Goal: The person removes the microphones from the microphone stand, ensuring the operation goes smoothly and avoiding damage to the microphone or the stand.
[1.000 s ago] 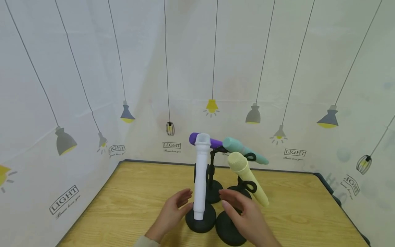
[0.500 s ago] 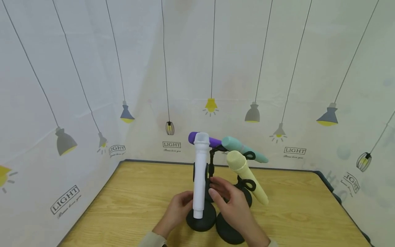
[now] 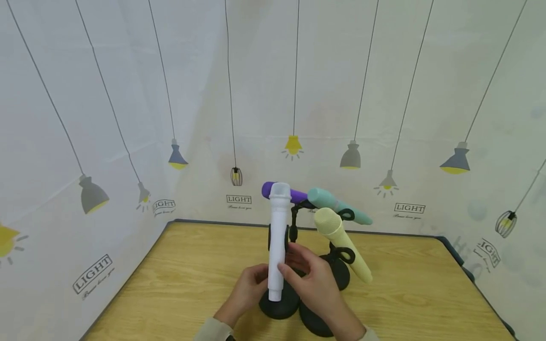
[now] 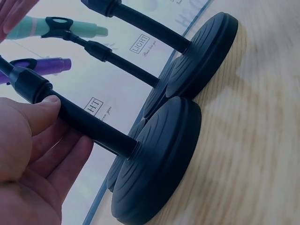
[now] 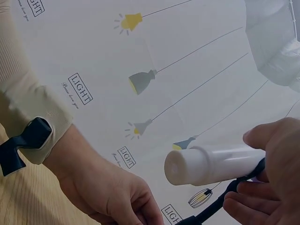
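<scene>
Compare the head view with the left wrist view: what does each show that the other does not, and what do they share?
Only the head view: the white microphone and the yellow microphone.

Only the left wrist view: the front stand's black pole.

Both: the left hand, the purple microphone, the teal microphone, the front stand's round base and the wooden table.

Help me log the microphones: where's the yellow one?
In the head view, the yellow microphone sits right of the white microphone, just below the mint microphone.
</scene>
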`<state>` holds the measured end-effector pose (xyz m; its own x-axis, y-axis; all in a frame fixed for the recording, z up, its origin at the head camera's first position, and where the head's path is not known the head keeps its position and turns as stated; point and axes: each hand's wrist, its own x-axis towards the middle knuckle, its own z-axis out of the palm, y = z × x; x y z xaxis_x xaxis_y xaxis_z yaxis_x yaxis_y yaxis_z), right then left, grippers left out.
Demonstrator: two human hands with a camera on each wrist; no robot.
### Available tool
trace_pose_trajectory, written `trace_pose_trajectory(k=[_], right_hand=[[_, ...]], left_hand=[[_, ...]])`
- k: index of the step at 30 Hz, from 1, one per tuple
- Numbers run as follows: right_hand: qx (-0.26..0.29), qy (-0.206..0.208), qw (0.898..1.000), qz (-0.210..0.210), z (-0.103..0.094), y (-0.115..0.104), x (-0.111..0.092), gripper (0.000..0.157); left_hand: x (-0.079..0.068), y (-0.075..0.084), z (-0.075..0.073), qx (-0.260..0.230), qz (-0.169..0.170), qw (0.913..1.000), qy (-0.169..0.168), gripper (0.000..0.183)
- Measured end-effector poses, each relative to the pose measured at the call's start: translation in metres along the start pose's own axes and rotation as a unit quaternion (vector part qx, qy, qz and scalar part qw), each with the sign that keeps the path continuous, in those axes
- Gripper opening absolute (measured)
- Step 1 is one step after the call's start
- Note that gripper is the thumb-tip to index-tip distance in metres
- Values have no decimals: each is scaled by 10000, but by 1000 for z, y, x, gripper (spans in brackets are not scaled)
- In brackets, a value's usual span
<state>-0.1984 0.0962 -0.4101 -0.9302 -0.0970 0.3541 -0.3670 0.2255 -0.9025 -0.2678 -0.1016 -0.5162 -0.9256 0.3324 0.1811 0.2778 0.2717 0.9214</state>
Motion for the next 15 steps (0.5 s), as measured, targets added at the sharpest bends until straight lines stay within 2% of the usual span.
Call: trace_pose_trajectory(k=[8, 15], right_hand=[[-27, -44, 9999, 156, 1, -2, -2, 49], [5, -100, 9995, 310, -4, -6, -7, 49]], left_hand=[[-7, 4, 1, -21, -107, 9999, 81, 24], [-14, 6, 1, -258, -223, 9994, 22, 25]])
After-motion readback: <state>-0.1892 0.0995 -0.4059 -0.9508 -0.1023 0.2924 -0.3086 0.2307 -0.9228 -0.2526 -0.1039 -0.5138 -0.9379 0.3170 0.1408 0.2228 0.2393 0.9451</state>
